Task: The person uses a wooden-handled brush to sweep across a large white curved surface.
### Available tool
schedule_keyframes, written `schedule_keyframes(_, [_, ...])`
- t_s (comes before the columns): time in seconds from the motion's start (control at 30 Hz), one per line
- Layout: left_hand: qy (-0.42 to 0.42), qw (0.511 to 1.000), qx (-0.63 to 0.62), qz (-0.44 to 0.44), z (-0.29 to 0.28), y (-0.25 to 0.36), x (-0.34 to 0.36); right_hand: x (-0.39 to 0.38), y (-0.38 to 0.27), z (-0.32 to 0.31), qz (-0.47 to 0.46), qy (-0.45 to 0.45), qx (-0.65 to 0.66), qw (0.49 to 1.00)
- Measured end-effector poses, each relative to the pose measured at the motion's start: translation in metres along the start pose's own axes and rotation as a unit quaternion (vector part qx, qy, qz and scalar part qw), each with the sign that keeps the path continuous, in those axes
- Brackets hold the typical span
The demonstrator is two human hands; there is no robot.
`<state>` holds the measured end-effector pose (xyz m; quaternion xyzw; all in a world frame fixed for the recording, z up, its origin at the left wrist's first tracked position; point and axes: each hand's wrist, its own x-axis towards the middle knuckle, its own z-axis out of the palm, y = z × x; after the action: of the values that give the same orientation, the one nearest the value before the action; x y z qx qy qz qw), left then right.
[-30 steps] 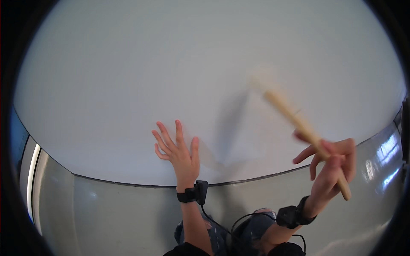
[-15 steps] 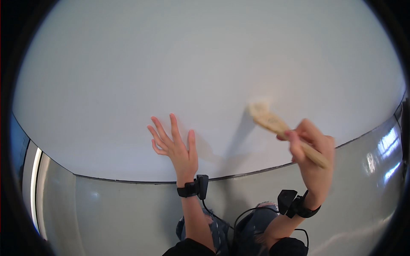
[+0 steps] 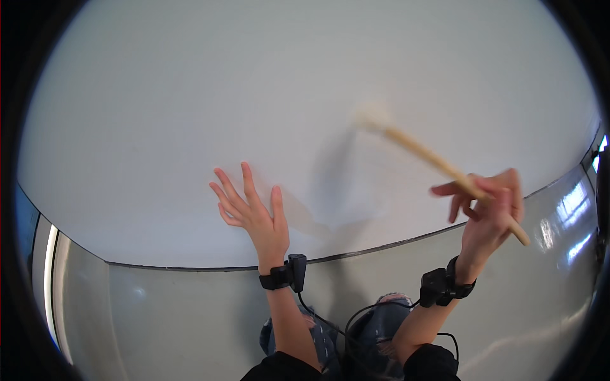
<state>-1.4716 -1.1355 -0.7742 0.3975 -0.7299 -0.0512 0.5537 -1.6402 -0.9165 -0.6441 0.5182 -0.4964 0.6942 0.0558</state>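
Observation:
My left hand [image 3: 257, 219] has its fingers spread against a large white surface [image 3: 190, 108], near the surface's lower dark edge. My right hand [image 3: 486, 213] grips the long, pale wooden handle [image 3: 432, 159] of a brush at its lower part. The brush's light bristled head [image 3: 372, 120] is blurred, over the middle-right of the white surface with a shadow beside it; I cannot tell whether it touches. Both wrists wear black strapped devices [image 3: 435, 286] with cables.
Below the dark edge is a glossy grey-green surface [image 3: 165, 317] with bright window reflections at the right. A pale metal strip [image 3: 49, 279] runs along the far left. My jeans-covered knees [image 3: 381, 324] show at the bottom.
The brush head swung downward half a second ago and is now back up, a little left of where it began. My left hand has shifted slightly up and left.

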Motion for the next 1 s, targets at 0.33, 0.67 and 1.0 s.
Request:
schedule_keyframes(0.33, [-0.007, 1.0, 0.014, 0.0, -0.004, 0.0, 0.001, 0.004, 0.005, 0.002, -0.039, 0.056, -0.236, 0.969])
schedule_keyframes(0.67, [0.004, 1.0, -0.017, -0.004, 0.002, 0.002, 0.001, 0.002, 0.035, 0.015, 0.198, -0.218, -0.309, 0.904])
schedule_keyframes(1.0, [0.037, 0.999, -0.034, 0.011, -0.002, 0.002, 0.004, 0.0, 0.0, -0.017, -0.083, 0.047, -0.081, 0.992])
